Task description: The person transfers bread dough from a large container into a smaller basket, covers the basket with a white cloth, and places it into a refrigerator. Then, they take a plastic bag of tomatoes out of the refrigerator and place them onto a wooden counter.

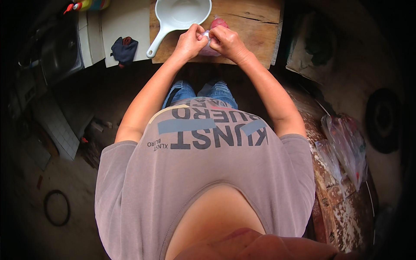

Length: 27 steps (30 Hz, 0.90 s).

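Note:
Both hands meet above a wooden board, pinching the gathered top of a small clear plastic bag. My left hand grips one side of the bag's neck between thumb and fingers. On the other side, my right hand has its fingers curled around the plastic. What the bag holds is hard to make out; its lower part looks pale and pinkish. Just beyond my right hand lies a red bundle that seems wrapped in clear plastic. A white, long-handled dipper rests on the board, its handle pointing towards me on the left.
Left of the board, a dark cloth lies at a pale counter's near edge. Farther left are a sink and a yellow bottle with a red cap. Plastic bags lie on a worn wooden surface at my right.

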Available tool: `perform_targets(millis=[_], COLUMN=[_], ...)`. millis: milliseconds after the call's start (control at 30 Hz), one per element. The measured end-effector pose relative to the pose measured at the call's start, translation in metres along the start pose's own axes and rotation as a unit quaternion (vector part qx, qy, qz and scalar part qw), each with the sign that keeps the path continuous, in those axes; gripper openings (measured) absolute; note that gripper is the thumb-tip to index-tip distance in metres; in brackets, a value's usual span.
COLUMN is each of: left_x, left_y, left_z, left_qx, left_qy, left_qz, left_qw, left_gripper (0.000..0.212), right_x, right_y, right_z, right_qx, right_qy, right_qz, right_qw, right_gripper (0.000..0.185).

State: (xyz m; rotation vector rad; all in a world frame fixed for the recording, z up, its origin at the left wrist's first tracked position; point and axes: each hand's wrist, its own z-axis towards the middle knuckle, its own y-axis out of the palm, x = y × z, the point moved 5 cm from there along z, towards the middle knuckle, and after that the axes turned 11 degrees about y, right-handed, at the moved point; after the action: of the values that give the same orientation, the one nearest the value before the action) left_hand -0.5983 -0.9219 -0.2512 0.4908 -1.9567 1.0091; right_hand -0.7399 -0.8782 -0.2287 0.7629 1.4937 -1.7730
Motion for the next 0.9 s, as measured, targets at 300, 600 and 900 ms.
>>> perform_targets(millis=[300, 600, 900], left_x=[-0.036, -0.016, -0.023], left_y=[0.01, 0.008, 0.013], left_z=[-0.003, -0.006, -0.007], left_qx=[-0.05, -0.094, -0.056], left_qy=[-0.076, -0.084, -0.008], left_qz=[-0.113, -0.126, -0.096], left_qw=[0.989, 0.984, 0.994], left_gripper=[0.019, 0.018, 0.021], right_x=[-0.004, -0.005, -0.007], right_y=[-0.002, 0.004, 0.009], right_z=[0.001, -0.001, -0.007], right_qx=[-0.053, -0.07, -0.037], right_qy=[0.007, 0.006, -0.02], right_qz=[0.054, -0.011, -0.011], right_qw=[0.997, 0.997, 0.999], right_gripper=[0.014, 0.014, 0.015])
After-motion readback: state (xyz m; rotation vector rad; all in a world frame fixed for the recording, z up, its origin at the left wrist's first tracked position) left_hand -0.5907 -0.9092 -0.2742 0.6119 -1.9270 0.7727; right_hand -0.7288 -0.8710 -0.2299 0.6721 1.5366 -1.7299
